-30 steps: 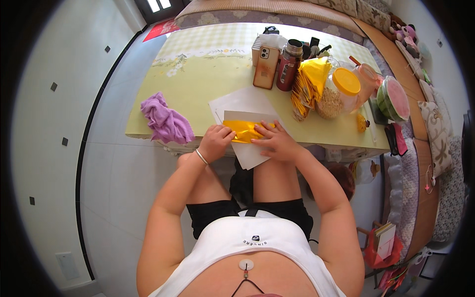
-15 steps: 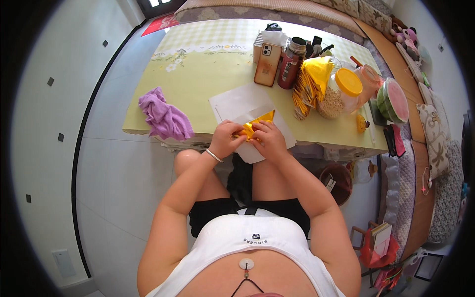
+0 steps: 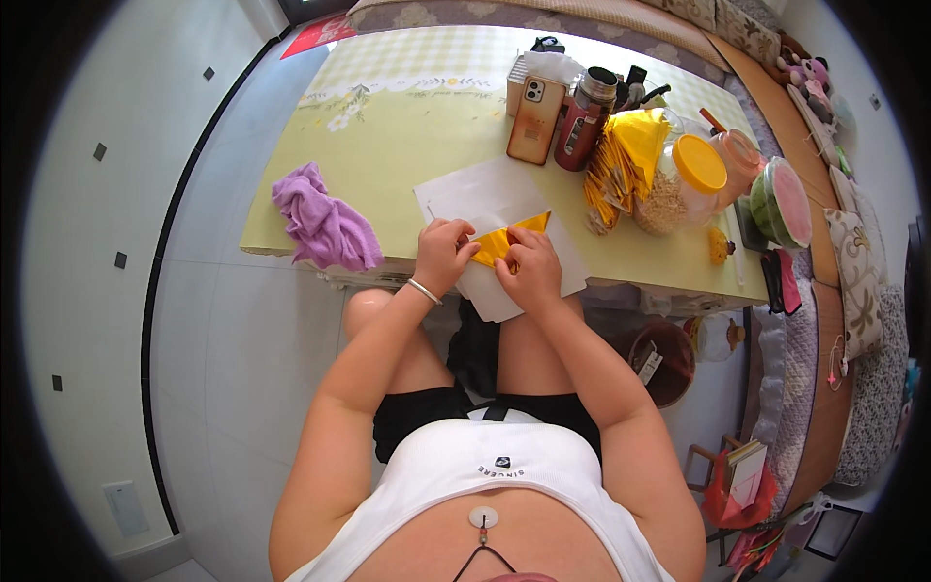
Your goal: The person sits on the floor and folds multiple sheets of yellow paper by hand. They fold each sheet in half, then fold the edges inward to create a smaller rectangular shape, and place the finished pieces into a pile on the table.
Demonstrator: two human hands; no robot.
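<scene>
A piece of shiny gold foil paper, folded to a long pointed shape, lies over white paper sheets at the table's near edge. My left hand has its fingers closed on the foil's left end. With bent fingers, my right hand pinches the foil nearer its right side, and the pointed tip sticks out beyond the fingers. Part of the lower edge is hidden behind my hands. To the right stands a stack of folded gold foil pieces.
A purple cloth lies at the table's left. Behind the sheets stand a phone and a dark red thermos. Further right are a yellow-lidded jar of grains, a cut watermelon and, under the table edge, a brown bin.
My hands have moved slightly apart, and more of the foil shows between them. My left fingers have shifted to its left end. The camera view has shifted a little.
</scene>
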